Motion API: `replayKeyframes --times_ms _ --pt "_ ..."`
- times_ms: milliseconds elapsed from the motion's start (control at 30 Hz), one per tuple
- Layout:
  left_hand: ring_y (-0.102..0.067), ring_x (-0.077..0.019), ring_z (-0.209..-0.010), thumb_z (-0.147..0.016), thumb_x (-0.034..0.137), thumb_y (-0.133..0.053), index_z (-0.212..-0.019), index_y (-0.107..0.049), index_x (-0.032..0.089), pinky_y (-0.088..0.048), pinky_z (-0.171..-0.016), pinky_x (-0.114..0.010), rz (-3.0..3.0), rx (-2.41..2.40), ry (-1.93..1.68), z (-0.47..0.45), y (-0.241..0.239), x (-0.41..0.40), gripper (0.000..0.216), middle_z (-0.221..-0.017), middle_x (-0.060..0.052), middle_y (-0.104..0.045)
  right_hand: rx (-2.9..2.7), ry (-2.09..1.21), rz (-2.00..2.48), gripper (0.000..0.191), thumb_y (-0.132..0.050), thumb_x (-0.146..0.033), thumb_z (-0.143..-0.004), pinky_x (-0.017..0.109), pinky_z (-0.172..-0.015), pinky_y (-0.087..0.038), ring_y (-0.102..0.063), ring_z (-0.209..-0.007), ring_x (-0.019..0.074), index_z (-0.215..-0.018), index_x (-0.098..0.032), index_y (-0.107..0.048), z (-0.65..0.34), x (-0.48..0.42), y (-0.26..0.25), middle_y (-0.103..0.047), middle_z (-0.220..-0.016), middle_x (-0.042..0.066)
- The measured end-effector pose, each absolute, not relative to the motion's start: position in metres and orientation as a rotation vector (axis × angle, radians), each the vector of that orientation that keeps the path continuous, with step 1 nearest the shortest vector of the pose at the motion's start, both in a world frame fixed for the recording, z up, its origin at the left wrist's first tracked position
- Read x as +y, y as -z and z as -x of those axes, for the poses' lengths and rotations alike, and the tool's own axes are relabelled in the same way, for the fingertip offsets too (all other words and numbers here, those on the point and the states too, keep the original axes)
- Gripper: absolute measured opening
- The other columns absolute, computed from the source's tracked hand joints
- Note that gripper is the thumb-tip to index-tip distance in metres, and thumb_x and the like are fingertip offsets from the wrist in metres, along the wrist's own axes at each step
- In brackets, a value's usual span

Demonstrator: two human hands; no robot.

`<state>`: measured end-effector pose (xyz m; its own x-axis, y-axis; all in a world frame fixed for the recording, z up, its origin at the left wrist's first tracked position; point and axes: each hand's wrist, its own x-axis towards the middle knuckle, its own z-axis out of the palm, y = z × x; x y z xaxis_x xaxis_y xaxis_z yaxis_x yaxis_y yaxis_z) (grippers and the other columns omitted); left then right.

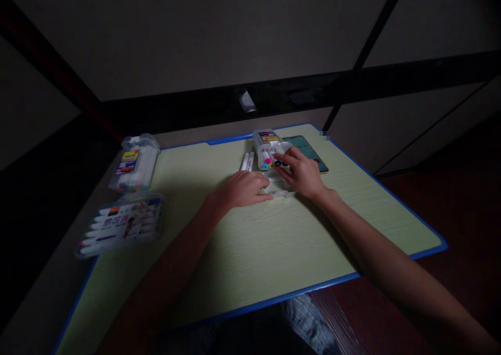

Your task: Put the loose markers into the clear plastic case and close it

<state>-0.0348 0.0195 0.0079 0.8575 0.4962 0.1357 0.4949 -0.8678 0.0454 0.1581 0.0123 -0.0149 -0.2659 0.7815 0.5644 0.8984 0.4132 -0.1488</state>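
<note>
At the far middle of the worktop (250,240), the right hand (303,175) pinches a marker (278,163) at the open marker case (268,147), while the left hand (245,189), fingers loosely spread, rests flat beside it; advise steadying the case and drawing markers straight along their slots.

Both forearms are bare from the elbow down, with no sleeves, watch, bracelet or ring to be seen on the left hand (240,189) or the right hand (303,175). The fingers (282,159) are slim and uncovered, without gloves; in the dim light the nails cannot be made out. At the bottom edge of the view, a patch of clothing (309,323) shows on the lap, a greyish-blue fabric with a small checked or dotted pattern, too dark to tell more.
</note>
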Motion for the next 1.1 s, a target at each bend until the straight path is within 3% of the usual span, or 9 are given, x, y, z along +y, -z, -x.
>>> replayKeyframes --times_ms 567,1100 --pt "-0.054 -0.013 -0.066 -0.08 0.042 -0.048 -0.076 -0.058 0.015 -0.035 -0.056 -0.024 -3.029 0.801 -0.229 0.0356 -0.006 0.0206 0.029 -0.076 -0.004 -0.061 -2.17 0.238 1.48 0.039 -0.037 -0.03 -0.085 0.025 -0.052 -0.035 -0.053 -0.069 0.0136 -0.12 -0.02 -0.049 -0.1565 0.0133 0.0145 -0.057 -0.096 0.006" --pt "-0.054 -0.0128 -0.066 -0.08 0.042 -0.047 -0.077 -0.058 0.015 -0.033 -0.055 -0.024 -3.021 0.826 -0.202 0.0346 -0.0063 0.0203 0.029 -0.078 -0.004 -0.061 -2.055 0.176 1.605 0.036 -0.039 -0.039 -0.085 0.024 -0.052 -0.027 -0.052 -0.065 0.0131 -0.113 -0.021 -0.056 -0.1543 0.0115 0.0128 -0.061 -0.088 0.005"
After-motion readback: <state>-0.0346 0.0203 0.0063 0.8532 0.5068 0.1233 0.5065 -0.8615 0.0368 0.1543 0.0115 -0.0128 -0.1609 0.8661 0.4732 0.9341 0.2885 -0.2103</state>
